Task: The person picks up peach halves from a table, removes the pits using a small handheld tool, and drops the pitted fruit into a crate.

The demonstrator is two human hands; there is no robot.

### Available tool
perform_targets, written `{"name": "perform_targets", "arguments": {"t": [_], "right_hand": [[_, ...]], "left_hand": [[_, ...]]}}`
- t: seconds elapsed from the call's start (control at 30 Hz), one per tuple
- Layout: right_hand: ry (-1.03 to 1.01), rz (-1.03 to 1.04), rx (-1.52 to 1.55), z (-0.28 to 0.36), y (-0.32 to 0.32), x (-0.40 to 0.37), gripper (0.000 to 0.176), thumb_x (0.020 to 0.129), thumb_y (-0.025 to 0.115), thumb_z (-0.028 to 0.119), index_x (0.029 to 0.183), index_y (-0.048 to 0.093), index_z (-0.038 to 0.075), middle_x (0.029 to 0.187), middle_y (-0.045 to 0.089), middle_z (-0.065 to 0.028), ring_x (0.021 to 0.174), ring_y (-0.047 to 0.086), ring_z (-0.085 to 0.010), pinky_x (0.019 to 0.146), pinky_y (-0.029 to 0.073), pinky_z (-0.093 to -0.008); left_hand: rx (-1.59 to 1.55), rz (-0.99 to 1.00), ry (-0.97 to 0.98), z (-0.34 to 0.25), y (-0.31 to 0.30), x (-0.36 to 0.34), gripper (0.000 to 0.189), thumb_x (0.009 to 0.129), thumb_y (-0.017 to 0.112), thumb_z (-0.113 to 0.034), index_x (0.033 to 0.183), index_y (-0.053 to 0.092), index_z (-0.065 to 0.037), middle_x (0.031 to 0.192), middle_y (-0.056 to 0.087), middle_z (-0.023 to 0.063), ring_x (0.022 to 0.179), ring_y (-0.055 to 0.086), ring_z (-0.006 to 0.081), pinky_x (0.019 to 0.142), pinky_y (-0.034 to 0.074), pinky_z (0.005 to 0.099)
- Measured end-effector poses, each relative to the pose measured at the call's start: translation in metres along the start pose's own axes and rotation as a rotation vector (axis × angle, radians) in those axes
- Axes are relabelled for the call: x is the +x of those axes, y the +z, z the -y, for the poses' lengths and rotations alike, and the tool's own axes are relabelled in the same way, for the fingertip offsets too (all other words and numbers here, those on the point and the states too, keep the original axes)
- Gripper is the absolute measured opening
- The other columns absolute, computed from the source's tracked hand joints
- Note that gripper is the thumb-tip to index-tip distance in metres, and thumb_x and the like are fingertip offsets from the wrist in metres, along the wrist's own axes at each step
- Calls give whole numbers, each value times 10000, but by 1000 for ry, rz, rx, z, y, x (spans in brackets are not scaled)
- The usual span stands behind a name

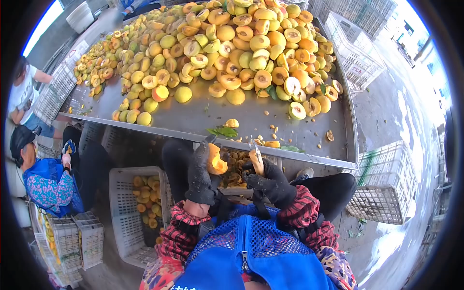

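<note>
At the far left edge of the view, a co-worker point(46, 183) in a dark cap and blue floral top is sitting beside stacked white crates point(72, 241), and a second person point(21, 94) in a white shirt is leaning in above them. Just right of them, a white crate point(121, 193) is standing on the ground, holding a few yellow fruits at its bottom. Above it, a long metal table point(193, 116) is stretching across the upper view, carrying a large heap of peaches point(232, 43), many of them halved, with a green leaf point(223, 131) lying near its front edge. Below that edge, at centre, the person's left hand point(200, 174), in a black glove, is closing around a peach half point(216, 160) and holding it up with the cut face turned to the right. Between the hands and lower down, a bin of fruit scraps point(235, 169) is showing. Just to the right, the right hand point(270, 181), also gloved in black, is gripping a small knife point(256, 152) with its blade pointing upward, and a fruit piece point(257, 164) is resting against the fingers below the blade. The two hands are hovering near each other without touching. A blue mesh apron point(246, 251) is covering the person's lap beneath. At the far right, empty white crates point(386, 188) are standing on the concrete floor.
</note>
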State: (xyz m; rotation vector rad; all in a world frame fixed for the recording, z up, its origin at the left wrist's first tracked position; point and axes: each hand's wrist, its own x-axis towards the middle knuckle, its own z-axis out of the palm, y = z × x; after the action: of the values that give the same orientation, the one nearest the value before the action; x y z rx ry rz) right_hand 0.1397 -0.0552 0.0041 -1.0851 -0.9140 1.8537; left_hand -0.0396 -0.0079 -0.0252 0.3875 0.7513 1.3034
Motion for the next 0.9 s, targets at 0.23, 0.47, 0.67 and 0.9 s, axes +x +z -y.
{"name": "perform_targets", "arguments": {"t": [0.23,0.47,0.67,0.9], "right_hand": [[34,2,-67,-9,-6,7,342,842,606,224,1091,478,29,680,529,-16,467,492,-88,412,387,-218],[176,-34,-229,-63,-47,1,235,878,558,243,940,470,35,651,527,-54,498,523,-135,436,413,-276],[151,-79,-130,-86,-61,-5,254,886,567,245,986,471,33,726,552,-79,633,558,-131,519,433,-276],[209,-148,-252,-93,-80,-21,272,888,569,248,1019,510,17,819,566,-70,727,549,-150,622,448,-298]], "left_hand": [[12,-94,347,-49,-27,-9,434,875,562,-283,1214,494,-20,969,536,44,794,548,129,606,519,259],[1521,-744,516,-150,-193,-39,385,882,554,-254,1177,555,-7,1075,592,134,942,567,223,841,447,316],[965,-323,456,-140,-100,53,372,855,585,-189,1154,542,29,1036,593,103,924,572,163,772,473,288],[1612,-60,397,-59,8,236,439,812,618,-274,1154,545,-8,1031,625,137,863,623,203,715,504,315]]}}
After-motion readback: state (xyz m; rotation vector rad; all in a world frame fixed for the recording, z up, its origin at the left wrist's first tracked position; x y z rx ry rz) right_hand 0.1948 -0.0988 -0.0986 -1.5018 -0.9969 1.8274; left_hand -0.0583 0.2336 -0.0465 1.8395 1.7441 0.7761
